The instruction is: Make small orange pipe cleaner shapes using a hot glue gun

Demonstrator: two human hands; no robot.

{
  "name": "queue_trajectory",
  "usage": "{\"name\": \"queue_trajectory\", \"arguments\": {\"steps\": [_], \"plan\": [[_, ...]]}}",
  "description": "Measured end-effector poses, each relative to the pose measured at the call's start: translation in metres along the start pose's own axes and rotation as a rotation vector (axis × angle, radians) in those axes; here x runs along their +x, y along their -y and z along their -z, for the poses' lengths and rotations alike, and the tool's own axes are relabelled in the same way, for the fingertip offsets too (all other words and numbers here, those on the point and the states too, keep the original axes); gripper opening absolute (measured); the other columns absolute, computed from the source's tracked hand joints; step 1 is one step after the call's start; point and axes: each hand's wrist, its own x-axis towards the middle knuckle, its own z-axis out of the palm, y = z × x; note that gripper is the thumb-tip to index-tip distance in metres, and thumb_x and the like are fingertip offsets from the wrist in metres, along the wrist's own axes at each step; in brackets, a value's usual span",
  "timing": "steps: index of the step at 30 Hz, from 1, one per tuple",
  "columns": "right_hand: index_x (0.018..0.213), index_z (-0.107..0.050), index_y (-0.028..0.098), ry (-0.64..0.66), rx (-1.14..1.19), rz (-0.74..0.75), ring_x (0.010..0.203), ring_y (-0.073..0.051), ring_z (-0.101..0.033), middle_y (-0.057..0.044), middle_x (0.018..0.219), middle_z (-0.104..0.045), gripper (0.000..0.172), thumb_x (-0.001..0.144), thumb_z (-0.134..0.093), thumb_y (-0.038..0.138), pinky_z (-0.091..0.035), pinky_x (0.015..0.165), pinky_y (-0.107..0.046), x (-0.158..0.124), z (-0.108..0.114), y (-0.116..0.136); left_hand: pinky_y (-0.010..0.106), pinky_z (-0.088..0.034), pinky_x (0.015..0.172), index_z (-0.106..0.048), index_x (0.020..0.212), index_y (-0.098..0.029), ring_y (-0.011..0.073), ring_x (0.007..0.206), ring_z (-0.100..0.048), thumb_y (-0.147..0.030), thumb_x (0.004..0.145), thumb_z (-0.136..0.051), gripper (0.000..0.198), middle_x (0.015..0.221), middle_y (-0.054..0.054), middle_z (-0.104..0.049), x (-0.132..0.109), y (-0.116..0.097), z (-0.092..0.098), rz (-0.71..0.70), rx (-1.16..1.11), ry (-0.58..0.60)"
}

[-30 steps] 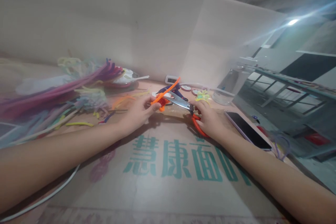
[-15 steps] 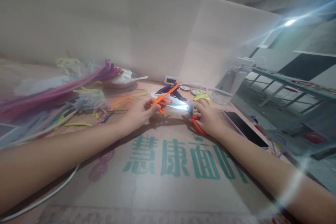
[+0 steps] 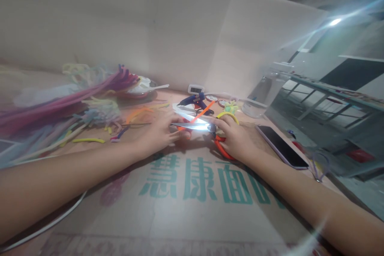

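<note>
My right hand [image 3: 237, 136] is closed around the handles of a pair of scissors [image 3: 195, 126], one red loop and one yellow. The steel blades point left and stand apart, bright with glare. Across from it, my left hand [image 3: 162, 132] pinches an orange pipe cleaner [image 3: 204, 111] close to the blade tips. One length of the pipe cleaner slants up to the right behind the blades; more orange shows by my left fingertips, partly hidden and blurred. Whether the blades touch it, I cannot tell.
Behind the scissors lies a blue glue gun [image 3: 192, 99], near a small white digital display [image 3: 196, 89]. Bundles of coloured pipe cleaners [image 3: 99, 88] spread over the left side. A phone [image 3: 282, 146] lies right of my right hand, and a clear plastic container [image 3: 255, 108] stands farther back.
The scissors' blades have opened wider and moved left, toward my left hand. The orange pipe cleaner has shifted right and now sits behind the blades.
</note>
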Motion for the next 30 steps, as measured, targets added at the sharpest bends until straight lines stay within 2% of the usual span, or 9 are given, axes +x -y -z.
{"name": "queue_trajectory", "arguments": {"steps": [5,11,14,17,20,24,30], "plan": [[0.124,-0.063,0.020,0.029,-0.049,0.001,0.096,-0.027,-0.060,-0.012,0.103,-0.065,0.036,0.090,-0.063,0.033,-0.050,0.077,-0.036,0.000,0.003,-0.001,0.037,-0.051,0.087,-0.076,0.099,-0.025,0.0250,0.095,-0.065,-0.059,0.084,-0.070,0.037,0.098,0.005,-0.072,-0.001,0.001,-0.001,0.009,-0.036,0.054],[0.120,-0.066,0.017,0.028,-0.134,0.079,0.094,-0.025,-0.065,-0.012,0.105,-0.071,0.032,0.093,-0.058,0.032,-0.049,0.074,-0.032,-0.003,0.008,-0.001,0.034,-0.054,0.081,-0.077,0.098,-0.024,0.0248,0.097,-0.068,-0.057,0.085,-0.069,0.037,0.107,0.006,-0.074,-0.002,-0.003,0.000,0.055,-0.072,0.111],[0.112,-0.070,0.019,0.084,-0.167,0.010,0.087,-0.023,-0.067,-0.010,0.102,-0.074,0.027,0.088,-0.065,0.029,-0.047,0.069,-0.030,-0.002,0.014,0.006,0.036,-0.054,0.086,-0.076,0.099,-0.023,0.0256,0.102,-0.068,-0.050,0.086,-0.070,0.030,0.112,0.006,-0.073,0.000,-0.006,0.000,0.024,-0.032,0.124],[0.103,-0.073,0.020,0.168,-0.165,-0.107,0.076,-0.021,-0.066,-0.007,0.090,-0.075,0.021,0.082,-0.072,0.027,-0.045,0.063,-0.028,0.003,0.023,0.015,0.038,-0.054,0.086,-0.074,0.102,-0.022,0.0268,0.102,-0.068,-0.045,0.085,-0.071,0.029,0.107,0.006,-0.074,0.002,-0.008,-0.001,0.041,0.023,0.133],[0.111,-0.073,0.022,0.173,-0.088,-0.257,0.071,-0.021,-0.066,-0.005,0.085,-0.076,0.029,0.085,-0.072,0.035,-0.045,0.060,-0.027,0.008,0.026,0.019,0.040,-0.052,0.090,-0.070,0.092,-0.020,0.0267,0.102,-0.067,-0.046,0.085,-0.070,0.027,0.108,0.006,-0.071,0.003,-0.007,-0.001,-0.020,0.061,0.127],[0.119,-0.072,0.021,0.106,0.000,-0.354,0.079,-0.024,-0.070,-0.007,0.094,-0.078,0.037,0.087,-0.071,0.038,-0.051,0.066,-0.030,0.011,0.022,0.015,0.041,-0.048,0.097,-0.066,0.088,-0.020,0.0256,0.108,-0.063,-0.046,0.088,-0.068,0.026,0.110,0.006,-0.068,0.002,-0.005,-0.001,-0.149,0.083,0.135],[0.126,-0.068,0.028,0.231,0.038,-0.352,0.093,-0.027,-0.071,-0.006,0.107,-0.078,0.043,0.085,-0.074,0.038,-0.053,0.073,-0.033,0.009,0.013,0.010,0.039,-0.045,0.103,-0.067,0.097,-0.023,0.0225,0.117,-0.060,-0.041,0.094,-0.063,0.019,0.125,0.005,-0.063,0.000,-0.005,0.000,-0.229,0.063,0.138]]}}
